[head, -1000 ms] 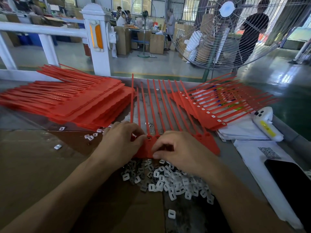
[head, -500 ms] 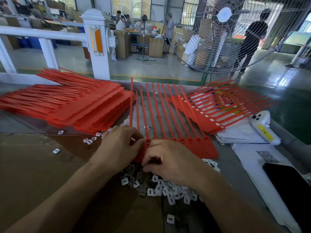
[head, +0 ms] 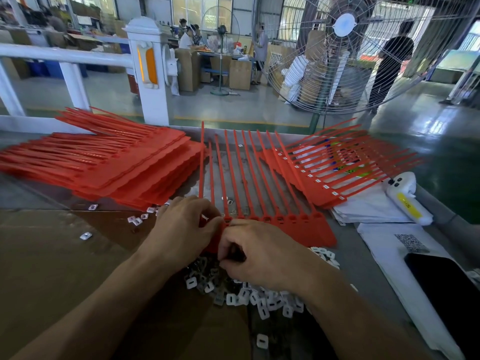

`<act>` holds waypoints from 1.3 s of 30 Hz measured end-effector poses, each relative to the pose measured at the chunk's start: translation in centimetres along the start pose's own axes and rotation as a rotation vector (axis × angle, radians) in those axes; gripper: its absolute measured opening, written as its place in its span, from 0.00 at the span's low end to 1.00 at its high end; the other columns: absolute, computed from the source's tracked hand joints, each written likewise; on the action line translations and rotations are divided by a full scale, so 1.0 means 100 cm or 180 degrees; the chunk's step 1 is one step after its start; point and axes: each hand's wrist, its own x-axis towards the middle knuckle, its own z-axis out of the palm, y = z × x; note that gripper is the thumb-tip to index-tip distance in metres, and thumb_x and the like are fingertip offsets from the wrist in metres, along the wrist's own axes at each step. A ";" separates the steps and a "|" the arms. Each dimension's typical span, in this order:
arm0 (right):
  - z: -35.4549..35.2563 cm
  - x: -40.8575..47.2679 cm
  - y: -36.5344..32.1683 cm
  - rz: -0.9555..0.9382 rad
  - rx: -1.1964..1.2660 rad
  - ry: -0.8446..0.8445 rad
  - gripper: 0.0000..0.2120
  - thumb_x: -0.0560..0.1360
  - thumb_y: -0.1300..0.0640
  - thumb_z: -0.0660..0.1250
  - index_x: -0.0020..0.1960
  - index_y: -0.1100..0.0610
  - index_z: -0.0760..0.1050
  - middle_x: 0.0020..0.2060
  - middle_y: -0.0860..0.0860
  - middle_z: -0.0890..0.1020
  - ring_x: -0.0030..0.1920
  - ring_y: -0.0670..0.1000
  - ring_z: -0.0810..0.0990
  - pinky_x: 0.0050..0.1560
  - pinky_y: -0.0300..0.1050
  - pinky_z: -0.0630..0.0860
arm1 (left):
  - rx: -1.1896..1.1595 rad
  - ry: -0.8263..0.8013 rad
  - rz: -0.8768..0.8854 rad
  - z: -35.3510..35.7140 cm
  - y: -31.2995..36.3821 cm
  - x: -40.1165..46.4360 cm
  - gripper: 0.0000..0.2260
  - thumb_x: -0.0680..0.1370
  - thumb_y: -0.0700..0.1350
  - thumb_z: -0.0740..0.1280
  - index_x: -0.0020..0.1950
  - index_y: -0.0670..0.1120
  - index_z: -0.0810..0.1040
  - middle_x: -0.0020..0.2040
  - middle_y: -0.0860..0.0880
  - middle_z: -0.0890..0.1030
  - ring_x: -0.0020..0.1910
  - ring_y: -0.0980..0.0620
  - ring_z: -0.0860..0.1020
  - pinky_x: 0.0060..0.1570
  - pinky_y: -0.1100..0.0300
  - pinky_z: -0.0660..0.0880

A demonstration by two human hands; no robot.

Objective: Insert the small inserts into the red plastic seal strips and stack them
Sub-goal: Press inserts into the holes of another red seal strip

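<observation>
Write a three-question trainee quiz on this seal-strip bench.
1. True or false: the loose white inserts lie in a pile under the right hand.
2. Which stack shows white inserts already fitted? A) left stack B) right stack
3. Fill in: the left hand holds the ___ end of the strip sheet.

Key: 1 true; 2 B; 3 left.

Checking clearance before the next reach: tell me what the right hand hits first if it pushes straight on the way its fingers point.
The right hand points left toward the left hand. It would probably meet that hand first, across the red seal strip.
</observation>
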 end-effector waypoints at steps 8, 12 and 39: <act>0.000 0.000 0.002 0.0026 0.0083 0.0184 0.04 0.75 0.52 0.71 0.46 0.45 0.77 0.46 0.39 0.77 0.47 0.41 0.77 0.47 0.39 0.77 | -0.0040 0.0007 0.0048 -0.002 0.001 0.000 0.03 0.80 0.56 0.67 0.48 0.60 0.79 0.49 0.62 0.78 0.56 0.57 0.73 0.64 0.44 0.71; 0.000 -0.001 0.007 0.0141 0.0169 0.0307 0.05 0.75 0.53 0.70 0.45 0.44 0.75 0.45 0.39 0.77 0.48 0.40 0.77 0.47 0.40 0.77 | -0.0088 0.0054 0.0085 -0.001 0.002 0.001 0.03 0.80 0.54 0.66 0.48 0.59 0.80 0.48 0.62 0.78 0.55 0.56 0.73 0.63 0.43 0.72; -0.002 -0.003 0.006 0.0198 0.0383 0.0479 0.02 0.79 0.54 0.69 0.49 0.48 0.79 0.43 0.41 0.81 0.44 0.41 0.80 0.44 0.37 0.79 | -0.0128 -0.0030 0.0113 -0.003 0.003 0.002 0.06 0.80 0.55 0.66 0.49 0.57 0.82 0.48 0.61 0.79 0.54 0.56 0.77 0.61 0.44 0.74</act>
